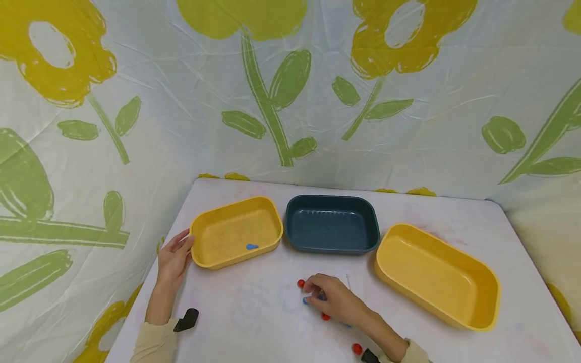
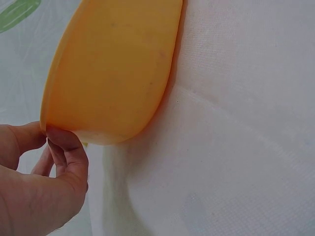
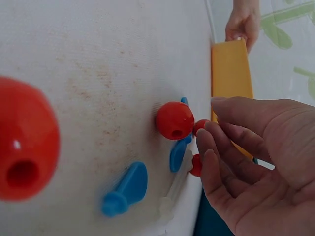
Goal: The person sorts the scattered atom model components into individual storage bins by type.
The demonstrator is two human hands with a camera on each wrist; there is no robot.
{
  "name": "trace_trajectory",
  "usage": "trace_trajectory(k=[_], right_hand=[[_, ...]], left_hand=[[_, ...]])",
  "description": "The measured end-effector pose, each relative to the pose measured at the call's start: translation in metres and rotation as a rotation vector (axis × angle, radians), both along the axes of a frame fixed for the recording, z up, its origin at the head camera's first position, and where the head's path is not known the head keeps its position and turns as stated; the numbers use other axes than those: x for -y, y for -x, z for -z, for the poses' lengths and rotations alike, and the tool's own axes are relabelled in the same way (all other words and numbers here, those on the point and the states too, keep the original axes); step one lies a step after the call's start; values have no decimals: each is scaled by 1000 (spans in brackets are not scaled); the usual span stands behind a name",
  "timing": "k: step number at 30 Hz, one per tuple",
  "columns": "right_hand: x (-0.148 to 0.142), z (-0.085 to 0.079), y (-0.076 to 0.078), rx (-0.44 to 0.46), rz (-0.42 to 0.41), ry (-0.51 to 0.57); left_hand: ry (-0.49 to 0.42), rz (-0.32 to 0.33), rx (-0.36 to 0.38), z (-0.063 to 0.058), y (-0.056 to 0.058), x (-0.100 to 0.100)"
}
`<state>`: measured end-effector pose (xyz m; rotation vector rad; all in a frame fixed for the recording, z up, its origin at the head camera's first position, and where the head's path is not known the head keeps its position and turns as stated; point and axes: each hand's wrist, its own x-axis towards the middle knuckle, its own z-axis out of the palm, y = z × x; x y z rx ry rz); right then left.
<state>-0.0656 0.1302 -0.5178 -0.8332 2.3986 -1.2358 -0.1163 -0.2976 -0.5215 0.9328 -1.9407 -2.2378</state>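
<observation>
My left hand grips the left end of a yellow plastic bin; in the left wrist view, thumb and fingers pinch its rim. A small blue paddle-shaped piece lies inside that bin. Low over the tabletop, my right hand has loosely bent fingers, with thumb and fingertips apart. Near those fingertips lie a red bead and a blue piece. The right wrist view shows a larger-looking red bead, another blue piece and a whitish thin stick beside the hand.
A dark teal bin stands at the back middle, right beside the held one. Angled on the right is a second yellow bin. One red bead lies by the right wrist. Flower-printed cloth hangs behind the table.
</observation>
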Motion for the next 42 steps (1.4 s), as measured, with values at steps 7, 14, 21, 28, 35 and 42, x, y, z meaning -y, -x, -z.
trace_trajectory(k=[7,14,21,28,35,42], right_hand=[[-1,3,-2,-8,-35,-46],[0,-1,1,-33,-73,-104],[2,-4,3,-90,-106,-137],[3,-4,2,-113,-118,-145],[2,-6,2,-54,-111,-100],[3,-9,8,-69,-158,20]], left_hand=[[-5,-1,-4,0,-1,-2],[-18,1,5,0,0,-2],[-24,6,23,-5,1,-2],[0,-10,6,-1,0,-2],[22,-11,6,0,-1,-4],[35,-6,25,-1,-1,-2]])
